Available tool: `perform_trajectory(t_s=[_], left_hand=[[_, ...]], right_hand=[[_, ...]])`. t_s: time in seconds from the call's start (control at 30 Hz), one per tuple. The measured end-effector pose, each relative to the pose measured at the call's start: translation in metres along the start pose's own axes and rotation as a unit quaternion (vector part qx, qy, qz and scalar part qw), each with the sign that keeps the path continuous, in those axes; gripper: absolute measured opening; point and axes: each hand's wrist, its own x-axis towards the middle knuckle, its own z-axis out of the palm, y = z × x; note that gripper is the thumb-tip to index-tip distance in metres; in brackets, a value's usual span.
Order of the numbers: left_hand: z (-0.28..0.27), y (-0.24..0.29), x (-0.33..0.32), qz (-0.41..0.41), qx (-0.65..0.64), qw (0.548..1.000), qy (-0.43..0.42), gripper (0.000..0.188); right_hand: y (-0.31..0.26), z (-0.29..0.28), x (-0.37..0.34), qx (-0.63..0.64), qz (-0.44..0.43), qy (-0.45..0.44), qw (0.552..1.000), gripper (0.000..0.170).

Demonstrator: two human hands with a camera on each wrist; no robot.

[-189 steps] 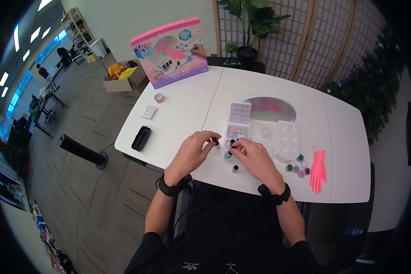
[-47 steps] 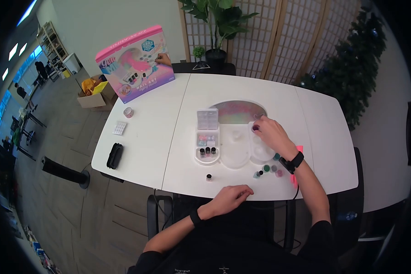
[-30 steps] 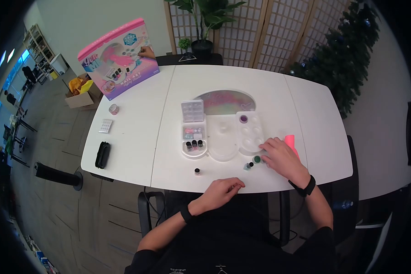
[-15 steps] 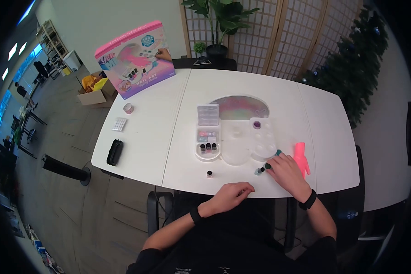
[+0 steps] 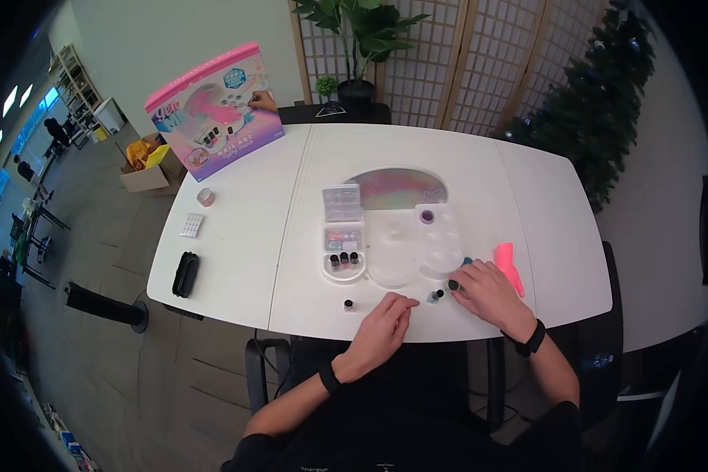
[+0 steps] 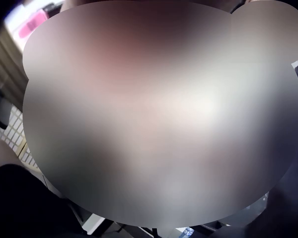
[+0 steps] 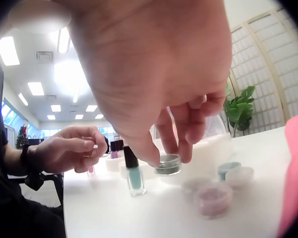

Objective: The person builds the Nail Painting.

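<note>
My right hand (image 5: 492,297) pinches a small clear pot of dark green glitter (image 7: 168,165) between thumb and fingers, close over the table. Beside it a teal nail polish bottle (image 7: 134,176) stands upright with its black cap on. A pink glitter pot (image 7: 213,200) and other little pots sit under and beyond the hand. My left hand (image 5: 379,329) is near the table's front edge, fingers loose and holding nothing. A purple pot (image 5: 427,217) sits in a well of the white palette (image 5: 453,263). The left wrist view is mostly blurred out.
Three polish bottles (image 5: 344,259) stand in the white holder under an open-lidded bead case (image 5: 343,237). One pale pink polish bottle (image 5: 348,306) stands in front. A pink plastic hand (image 5: 509,267) lies at right; a nail art box (image 5: 216,110) stands back left.
Both hands held polish bottles earlier; three now stand in the holder. The right hand left the purple pot in the palette and took the green pot. The left hand has shifted slightly forward.
</note>
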Motion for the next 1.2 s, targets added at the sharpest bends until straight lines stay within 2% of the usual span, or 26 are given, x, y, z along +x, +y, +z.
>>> perform_trajectory(t_s=[0.07,0.23,0.3,0.4,0.83,1.03,1.13,1.2], left_hand=[[-0.001,0.000,0.005,0.068,0.039,0.995,0.056,0.023],[-0.004,0.006,0.023,0.110,0.173,0.977,0.057,0.038],[0.003,-0.008,0.028,0.129,0.246,0.960,0.045,0.045],[0.010,-0.017,0.031,0.120,0.280,0.952,0.030,0.047],[0.009,-0.019,0.029,0.138,0.310,0.940,0.025,0.053],[0.010,-0.019,0.028,0.135,0.300,0.944,0.026,0.053],[0.011,-0.021,0.030,0.137,0.302,0.943,0.026,0.054],[0.012,-0.022,0.028,0.134,0.302,0.944,0.027,0.055]], right_hand=[[0.005,-0.013,0.007,0.009,0.021,0.001,1.000,0.027],[0.025,-0.038,0.045,0.009,0.044,0.017,0.999,0.027],[0.041,-0.033,0.062,0.019,0.041,0.024,0.999,0.026],[0.061,-0.015,0.084,0.013,0.026,0.042,0.999,0.021],[0.072,-0.001,0.111,-0.026,0.030,0.001,0.999,0.020],[0.068,0.003,0.106,-0.018,0.042,0.021,0.999,0.022],[0.066,-0.001,0.093,0.021,0.065,0.083,0.994,0.024],[0.063,-0.011,0.075,0.031,0.095,0.079,0.992,0.024]])
